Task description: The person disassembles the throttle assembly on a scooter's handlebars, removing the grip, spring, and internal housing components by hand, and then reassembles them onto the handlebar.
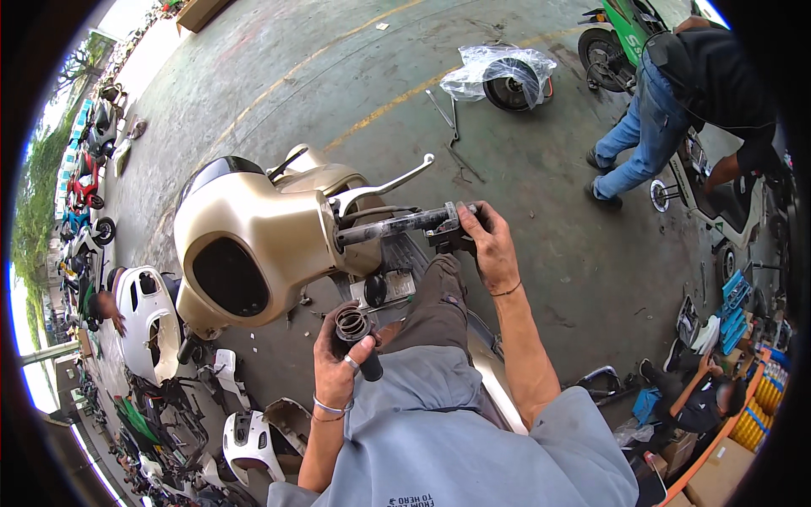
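Observation:
My left hand (336,367) holds a black cylindrical grip (368,367) with a metal coil at its upper end, below the handlebar. My right hand (494,258) grips a dark housing (443,230) at the end of the bare, scuffed handlebar tube (384,226). The tube comes out of a champagne-coloured scooter front cover (253,215) with a dark oval panel. A silver brake lever (401,179) rises above the tube. My trousered leg is beneath my hands, beside the scooter's body.
Upper right, a person (655,118) in jeans bends over scooters; another (710,389) sits lower right among boxes (710,482). A plastic-wrapped wheel (511,80) and metal rods (452,144) lie ahead. Left are white body panels (139,325), parked scooters (80,190) and a partly hidden person (108,311).

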The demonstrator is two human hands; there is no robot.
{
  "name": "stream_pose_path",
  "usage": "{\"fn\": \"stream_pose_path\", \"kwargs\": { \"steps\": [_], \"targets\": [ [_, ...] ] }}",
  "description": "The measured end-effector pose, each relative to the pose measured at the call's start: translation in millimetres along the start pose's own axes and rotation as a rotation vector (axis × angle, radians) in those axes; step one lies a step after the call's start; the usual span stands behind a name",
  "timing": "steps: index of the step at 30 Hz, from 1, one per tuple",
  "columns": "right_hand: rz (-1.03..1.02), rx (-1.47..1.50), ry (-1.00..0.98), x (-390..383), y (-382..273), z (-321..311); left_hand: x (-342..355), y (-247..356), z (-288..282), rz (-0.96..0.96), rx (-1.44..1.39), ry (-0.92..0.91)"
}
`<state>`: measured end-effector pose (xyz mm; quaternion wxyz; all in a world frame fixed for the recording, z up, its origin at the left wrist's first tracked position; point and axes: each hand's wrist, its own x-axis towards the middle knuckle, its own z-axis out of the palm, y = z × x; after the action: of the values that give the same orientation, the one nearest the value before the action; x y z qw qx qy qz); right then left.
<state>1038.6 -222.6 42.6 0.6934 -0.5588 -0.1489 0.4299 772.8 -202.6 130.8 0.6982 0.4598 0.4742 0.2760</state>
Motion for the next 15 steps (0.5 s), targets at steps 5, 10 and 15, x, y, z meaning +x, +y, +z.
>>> {"fn": "stream_pose_path", "kwargs": {
  "steps": [5,10,15],
  "targets": [
    [0.09,0.033,-0.039,3,-10,5,0,-4,-6,-0.008,0.03,-0.008],
    [0.057,-0.124,-0.106,10,3,10,2,-1,-6,0.001,0.02,-0.012],
    [0.022,-0.078,-0.1,8,-6,-4,13,-9,3,-0.008,-0.036,-0.046]
  ]
}}
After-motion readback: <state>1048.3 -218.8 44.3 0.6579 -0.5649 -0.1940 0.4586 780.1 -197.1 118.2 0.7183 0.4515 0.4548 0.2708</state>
